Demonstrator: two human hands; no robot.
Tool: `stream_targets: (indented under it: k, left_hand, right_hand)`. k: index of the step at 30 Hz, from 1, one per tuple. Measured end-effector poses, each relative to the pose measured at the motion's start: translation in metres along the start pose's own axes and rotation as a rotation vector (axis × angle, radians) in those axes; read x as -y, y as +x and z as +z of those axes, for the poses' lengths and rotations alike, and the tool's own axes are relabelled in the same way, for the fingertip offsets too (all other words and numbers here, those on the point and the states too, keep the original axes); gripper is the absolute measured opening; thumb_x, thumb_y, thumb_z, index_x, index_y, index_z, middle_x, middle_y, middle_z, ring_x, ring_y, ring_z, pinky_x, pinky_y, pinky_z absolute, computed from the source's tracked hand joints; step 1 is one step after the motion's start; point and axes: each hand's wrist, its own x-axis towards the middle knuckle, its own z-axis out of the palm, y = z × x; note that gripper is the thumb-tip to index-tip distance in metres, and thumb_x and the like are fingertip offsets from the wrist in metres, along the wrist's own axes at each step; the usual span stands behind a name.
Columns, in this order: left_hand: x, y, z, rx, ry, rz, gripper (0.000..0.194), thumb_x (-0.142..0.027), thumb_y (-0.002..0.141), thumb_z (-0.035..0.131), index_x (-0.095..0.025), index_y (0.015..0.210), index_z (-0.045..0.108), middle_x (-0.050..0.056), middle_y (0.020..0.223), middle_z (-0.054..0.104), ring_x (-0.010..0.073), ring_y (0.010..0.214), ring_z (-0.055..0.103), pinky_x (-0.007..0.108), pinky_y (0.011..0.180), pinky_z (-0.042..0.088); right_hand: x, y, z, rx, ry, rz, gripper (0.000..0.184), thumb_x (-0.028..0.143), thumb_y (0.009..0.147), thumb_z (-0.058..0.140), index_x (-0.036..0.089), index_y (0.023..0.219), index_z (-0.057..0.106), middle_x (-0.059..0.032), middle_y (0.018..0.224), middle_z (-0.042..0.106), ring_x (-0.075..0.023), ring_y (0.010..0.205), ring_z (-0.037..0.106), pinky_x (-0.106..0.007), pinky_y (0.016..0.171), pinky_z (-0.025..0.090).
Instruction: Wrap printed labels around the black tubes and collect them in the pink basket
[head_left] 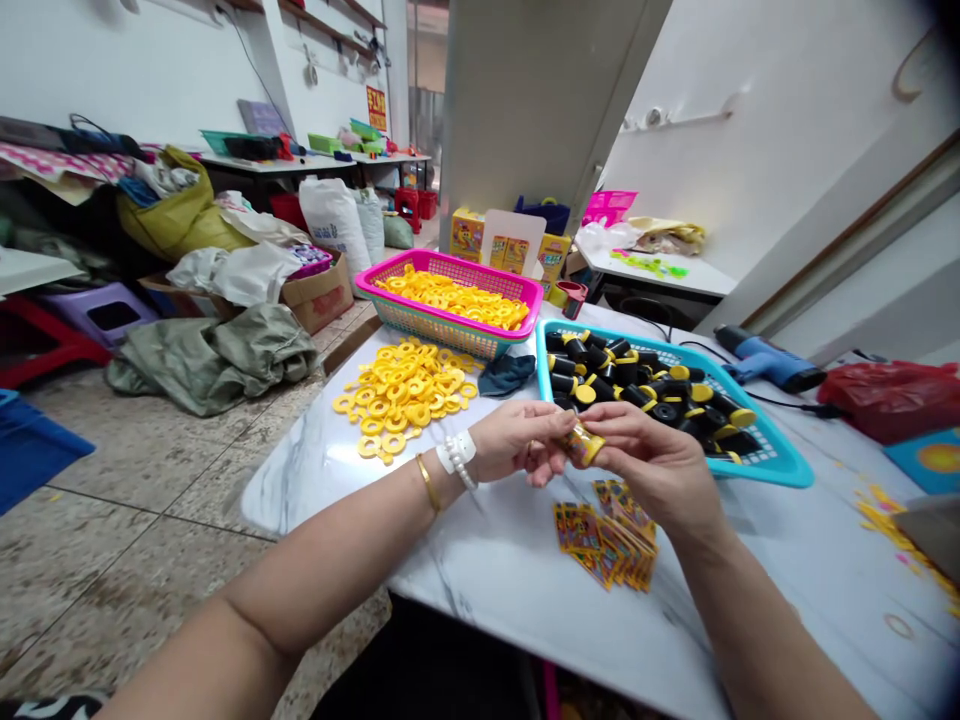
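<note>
Both of my hands meet above the white marbled table. My left hand (525, 435) and my right hand (649, 455) pinch a small glossy yellow printed label (583, 445) between their fingertips. Whether the label is around something else is hidden by the fingers. Just below lies a fanned pile of similar printed labels (611, 535). Behind my right hand, a turquoise basket (787, 473) holds many small black cylinders with yellow caps (637, 375). A heap of yellow rings (412, 390) lies on the table beyond my left wrist.
A pink basket (367, 280) full of yellow ring pieces, set over a green one, stands at the table's far edge. At right are a blue heat gun (772, 358) with its cord and a red plastic bag (889, 400). Printed yellow boxes (514, 248) stand at the back.
</note>
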Motion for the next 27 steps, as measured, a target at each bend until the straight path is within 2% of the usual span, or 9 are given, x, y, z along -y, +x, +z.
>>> stream_targets:
  k: [2, 6, 10, 13, 17, 20, 23, 25, 27]
  left_hand:
    - [-0.001, 0.000, 0.000, -0.010, 0.023, 0.007, 0.056, -0.066, 0.067, 0.078, -0.015, 0.079, 0.057, -0.001, 0.053, 0.061, 0.0087, 0.033, 0.050, 0.018, 0.034, 0.036]
    - [-0.001, 0.001, 0.001, -0.171, 0.151, 0.051, 0.061, -0.074, 0.068, 0.071, -0.014, 0.072, 0.060, 0.001, 0.053, 0.061, 0.0072, 0.036, 0.049, 0.018, 0.036, 0.035]
    - [0.000, 0.002, 0.004, -0.287, 0.207, 0.057, 0.062, -0.074, 0.070, 0.068, -0.013, 0.067, 0.060, -0.001, 0.050, 0.057, 0.0056, 0.035, 0.045, 0.018, 0.035, 0.030]
    - [0.000, 0.001, 0.005, -0.217, 0.111, 0.041, 0.060, -0.073, 0.069, 0.071, -0.014, 0.073, 0.060, -0.001, 0.051, 0.057, 0.0060, 0.035, 0.046, 0.017, 0.034, 0.029]
    - [0.001, 0.000, 0.004, -0.057, -0.031, 0.025, 0.055, -0.063, 0.067, 0.079, -0.015, 0.081, 0.058, -0.003, 0.053, 0.059, 0.0062, 0.034, 0.048, 0.016, 0.034, 0.032]
    - [0.002, -0.002, 0.005, -0.028, -0.027, 0.021, 0.054, -0.064, 0.071, 0.076, -0.015, 0.079, 0.056, -0.003, 0.051, 0.058, 0.0072, 0.032, 0.048, 0.017, 0.033, 0.032]
    - [0.000, -0.003, 0.005, -0.036, 0.062, 0.017, 0.059, -0.072, 0.074, 0.067, -0.014, 0.085, 0.058, 0.000, 0.052, 0.060, 0.0095, 0.033, 0.051, 0.018, 0.034, 0.035]
    - [-0.003, -0.003, 0.004, -0.123, 0.153, 0.059, 0.065, -0.076, 0.074, 0.063, -0.014, 0.091, 0.059, 0.000, 0.054, 0.062, 0.0095, 0.034, 0.051, 0.018, 0.035, 0.035]
    - [-0.005, -0.002, 0.002, -0.251, 0.244, 0.117, 0.068, -0.078, 0.072, 0.063, -0.014, 0.092, 0.059, 0.000, 0.055, 0.062, 0.0085, 0.036, 0.051, 0.017, 0.035, 0.035]
  right_hand:
    - [-0.004, -0.003, 0.003, -0.055, 0.015, -0.027, 0.014, 0.025, 0.071, 0.086, 0.025, 0.082, 0.078, -0.0044, 0.097, 0.067, -0.0188, 0.083, 0.071, -0.032, 0.064, 0.067]
    - [-0.011, -0.005, 0.011, -0.134, 0.054, -0.026, 0.010, 0.025, 0.075, 0.083, 0.023, 0.079, 0.074, -0.0024, 0.095, 0.065, -0.0176, 0.071, 0.070, -0.039, 0.062, 0.068]
    - [-0.004, -0.006, 0.017, -0.092, -0.118, -0.095, 0.013, 0.024, 0.078, 0.081, 0.026, 0.090, 0.077, -0.0043, 0.104, 0.067, -0.0167, 0.074, 0.071, -0.034, 0.065, 0.068]
    - [0.002, -0.009, 0.019, -0.068, -0.226, -0.145, 0.014, 0.021, 0.079, 0.079, 0.027, 0.092, 0.079, -0.0052, 0.107, 0.066, -0.0168, 0.077, 0.072, -0.032, 0.066, 0.068]
    - [0.003, -0.011, 0.020, -0.126, -0.078, -0.133, 0.013, 0.018, 0.080, 0.077, 0.026, 0.090, 0.079, -0.0032, 0.106, 0.064, -0.0145, 0.068, 0.071, -0.035, 0.059, 0.069]
    - [0.007, -0.006, 0.021, -0.106, -0.020, -0.101, 0.013, 0.018, 0.079, 0.079, 0.027, 0.088, 0.079, -0.0025, 0.105, 0.063, -0.0139, 0.064, 0.072, -0.033, 0.054, 0.068]
    - [0.019, -0.008, 0.016, -0.012, -0.006, 0.002, 0.012, 0.019, 0.077, 0.081, 0.026, 0.087, 0.079, -0.0033, 0.105, 0.063, -0.0144, 0.062, 0.072, -0.032, 0.052, 0.067]
    - [0.030, -0.025, 0.005, 0.036, -0.016, 0.095, 0.012, 0.020, 0.078, 0.080, 0.026, 0.088, 0.079, -0.0042, 0.107, 0.063, -0.0145, 0.060, 0.072, -0.031, 0.051, 0.066]
    - [0.041, -0.058, -0.010, 0.040, -0.045, 0.195, 0.010, 0.020, 0.081, 0.077, 0.025, 0.090, 0.078, -0.0055, 0.109, 0.063, -0.0137, 0.057, 0.070, -0.031, 0.050, 0.064]
